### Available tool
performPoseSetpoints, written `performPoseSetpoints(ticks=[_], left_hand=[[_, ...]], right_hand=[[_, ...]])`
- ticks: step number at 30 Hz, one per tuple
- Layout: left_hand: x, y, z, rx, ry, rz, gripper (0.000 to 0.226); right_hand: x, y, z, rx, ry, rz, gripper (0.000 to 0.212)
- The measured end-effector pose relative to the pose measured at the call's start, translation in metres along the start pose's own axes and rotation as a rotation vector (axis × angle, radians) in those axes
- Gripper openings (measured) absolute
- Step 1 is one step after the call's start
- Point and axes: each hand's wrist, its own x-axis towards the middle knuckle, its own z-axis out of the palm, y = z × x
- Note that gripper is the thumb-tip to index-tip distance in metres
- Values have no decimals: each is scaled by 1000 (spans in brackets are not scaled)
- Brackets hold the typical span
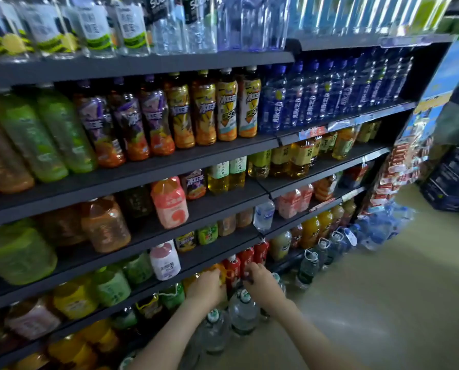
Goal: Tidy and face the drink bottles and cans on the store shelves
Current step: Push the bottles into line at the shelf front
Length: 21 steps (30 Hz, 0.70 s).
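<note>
Both my hands reach down to a low shelf of large soda bottles. My left hand (205, 288) is closed around the top of an orange soda bottle (221, 271). My right hand (260, 283) grips the neck area of a red soda bottle (245, 259), which stands in a row of red bottles (260, 251). Above them a white and pink bottle (165, 260) stands at a shelf edge. How firmly each hand holds is partly hidden by the fingers.
Dark shelves (143, 62) rise above, full of green, orange, yellow and blue bottles. Large clear water jugs (243, 313) stand on the floor under my arms, with more jugs (307, 268) along the shelf base. Boxes (452, 180) sit right; open floor (383, 303) lies beside me.
</note>
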Motion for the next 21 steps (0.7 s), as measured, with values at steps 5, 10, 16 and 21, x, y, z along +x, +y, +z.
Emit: performPoseSetpoints(ticks=[5, 10, 16, 21], left_hand=[[53, 59, 0, 44, -5, 41, 29], [127, 128, 4, 32, 4, 104, 26], [207, 215, -4, -4, -2, 171, 27], [262, 282, -14, 13, 19, 195, 34]], right_hand=[[31, 50, -43, 42, 48, 51, 23], [73, 103, -100, 26, 85, 73, 29], [132, 162, -177, -24, 119, 132, 40], [173, 212, -219, 10, 172, 181, 29]])
